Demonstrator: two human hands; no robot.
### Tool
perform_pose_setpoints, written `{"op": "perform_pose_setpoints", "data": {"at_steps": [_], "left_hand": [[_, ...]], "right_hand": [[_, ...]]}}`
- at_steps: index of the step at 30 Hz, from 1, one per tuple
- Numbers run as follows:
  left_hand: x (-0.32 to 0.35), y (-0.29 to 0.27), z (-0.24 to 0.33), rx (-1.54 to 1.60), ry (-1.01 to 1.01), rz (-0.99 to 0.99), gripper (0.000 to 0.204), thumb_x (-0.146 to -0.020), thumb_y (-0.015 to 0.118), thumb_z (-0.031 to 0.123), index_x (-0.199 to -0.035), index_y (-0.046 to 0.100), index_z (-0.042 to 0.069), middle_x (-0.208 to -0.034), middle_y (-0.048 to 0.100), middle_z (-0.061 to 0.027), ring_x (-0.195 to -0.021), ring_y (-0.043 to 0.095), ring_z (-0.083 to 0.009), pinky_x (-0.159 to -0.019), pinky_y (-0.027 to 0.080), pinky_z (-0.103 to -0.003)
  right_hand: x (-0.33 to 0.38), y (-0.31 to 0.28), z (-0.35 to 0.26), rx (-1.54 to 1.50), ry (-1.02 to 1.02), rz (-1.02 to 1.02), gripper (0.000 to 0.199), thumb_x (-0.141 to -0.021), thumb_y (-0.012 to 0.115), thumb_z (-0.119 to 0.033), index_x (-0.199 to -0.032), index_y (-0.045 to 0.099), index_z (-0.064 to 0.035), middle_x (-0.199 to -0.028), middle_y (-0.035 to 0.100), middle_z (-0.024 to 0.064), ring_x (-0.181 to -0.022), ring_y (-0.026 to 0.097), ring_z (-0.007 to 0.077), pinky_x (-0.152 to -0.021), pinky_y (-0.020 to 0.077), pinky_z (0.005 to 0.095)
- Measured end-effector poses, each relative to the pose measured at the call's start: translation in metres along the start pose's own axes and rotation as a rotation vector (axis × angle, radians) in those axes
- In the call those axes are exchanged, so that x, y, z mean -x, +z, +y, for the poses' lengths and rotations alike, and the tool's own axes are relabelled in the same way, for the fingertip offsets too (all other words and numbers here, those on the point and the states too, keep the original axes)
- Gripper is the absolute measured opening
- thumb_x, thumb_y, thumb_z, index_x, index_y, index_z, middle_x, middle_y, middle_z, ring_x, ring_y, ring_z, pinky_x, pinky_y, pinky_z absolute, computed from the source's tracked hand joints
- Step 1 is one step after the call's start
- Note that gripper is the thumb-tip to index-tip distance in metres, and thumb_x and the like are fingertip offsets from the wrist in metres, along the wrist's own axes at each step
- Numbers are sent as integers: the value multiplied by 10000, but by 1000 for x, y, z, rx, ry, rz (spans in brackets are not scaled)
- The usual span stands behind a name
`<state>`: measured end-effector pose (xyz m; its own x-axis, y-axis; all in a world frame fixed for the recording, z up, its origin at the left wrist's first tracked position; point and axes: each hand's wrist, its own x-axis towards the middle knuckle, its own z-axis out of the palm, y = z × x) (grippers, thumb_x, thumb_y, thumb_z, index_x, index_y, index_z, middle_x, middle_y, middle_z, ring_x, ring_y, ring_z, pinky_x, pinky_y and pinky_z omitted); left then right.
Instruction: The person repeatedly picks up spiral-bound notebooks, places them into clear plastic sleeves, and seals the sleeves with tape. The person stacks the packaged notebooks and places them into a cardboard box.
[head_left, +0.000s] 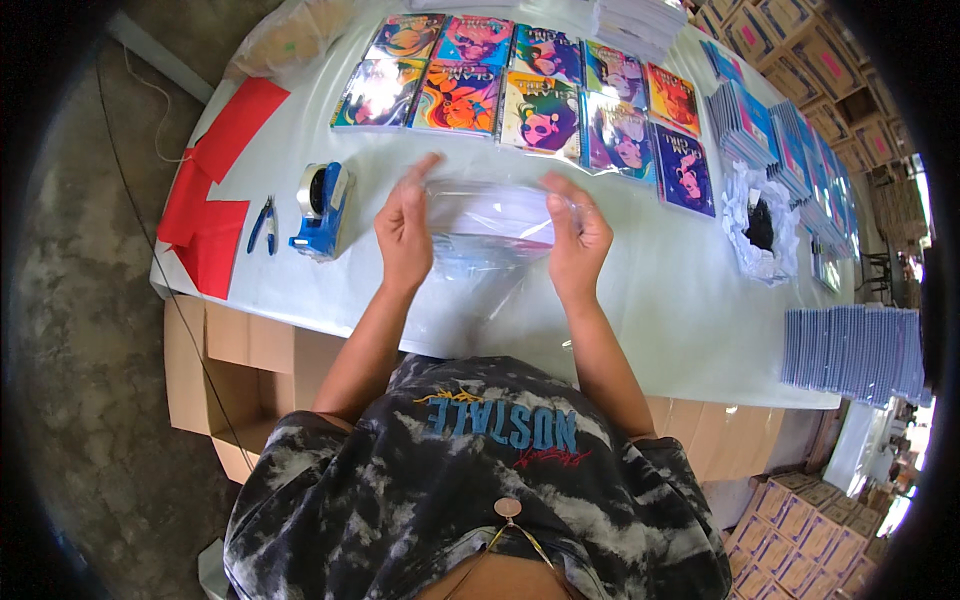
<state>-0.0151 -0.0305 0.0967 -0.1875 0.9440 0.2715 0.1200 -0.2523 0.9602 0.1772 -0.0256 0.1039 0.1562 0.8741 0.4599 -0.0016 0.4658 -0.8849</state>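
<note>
A clear plastic sleeve (pixel 490 225) with something pale inside is held just above the white table (pixel 640 300), in front of the person's chest. The left hand (pixel 405 235) grips its left edge with the fingers raised, and the right hand (pixel 577 240) pinches its right edge, so the thin film stays stretched and open between them. What is inside is too blurred to tell. Beyond it lie rows of colourful booklets (pixel 520 95), spread flat so each cover shows. To the left stand a blue tape dispenser (pixel 322 208) and small blue pliers (pixel 263 225), near enough to reach, beside red paper sheets (pixel 215 170). Stacks of blue booklets (pixel 850 350) wait at the right.
</note>
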Motion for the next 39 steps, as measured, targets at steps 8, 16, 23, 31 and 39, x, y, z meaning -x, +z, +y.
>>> {"op": "perform_pose_setpoints", "data": {"at_steps": [8, 16, 23, 31, 39], "left_hand": [[33, 5, -19, 42, 182, -53, 636, -925, 479, 310, -1398, 230, -34, -1429, 279, -221, -1373, 157, -318, -1099, 137, -383], [42, 11, 3, -823, 540, 138, 302, -755, 698, 158, -1053, 661, 134, -1193, 586, -11, -1166, 458, -220, -992, 244, -399], [32, 23, 25, -866, 543, -266, 490, -899, 489, 372, -1283, 487, 68, -1284, 520, -107, -1237, 437, -274, -1071, 196, -463], [7, 9, 64, 106, -23, -233, 700, -844, 566, 333, -1374, 271, -17, -1328, 415, -256, -1203, 442, -374, -1045, 277, -446], [-92, 9, 68, -279, -15, -553, 298, -761, 687, 88, -1035, 642, -20, -964, 662, -121, -990, 602, -205, -910, 441, -323]], "right_hand": [[22, 18, 5, -38, 297, 150, 620, -765, 713, -156, -1279, 417, 27, -1132, 533, 120, -1003, 522, 173, -898, 403, 292], [15, 29, 7, 93, 316, 264, 435, -874, 588, -164, -1246, 478, 32, -1048, 556, 110, -926, 524, 145, -830, 414, 289], [36, 23, -6, 921, -181, -15, 518, -855, 582, -251, -1302, 446, -27, -1229, 441, 159, -1148, 384, 299, -991, 230, 476], [32, 20, -15, 960, -497, -358, 407, -795, 522, -80, -1200, 560, -84, -1200, 561, 54, -1128, 506, 208, -983, 335, 355], [28, 15, -9, 953, -528, -349, 351, -788, 542, -73, -1126, 617, -127, -1186, 575, -8, -1110, 520, 167, -920, 372, 321]]}}
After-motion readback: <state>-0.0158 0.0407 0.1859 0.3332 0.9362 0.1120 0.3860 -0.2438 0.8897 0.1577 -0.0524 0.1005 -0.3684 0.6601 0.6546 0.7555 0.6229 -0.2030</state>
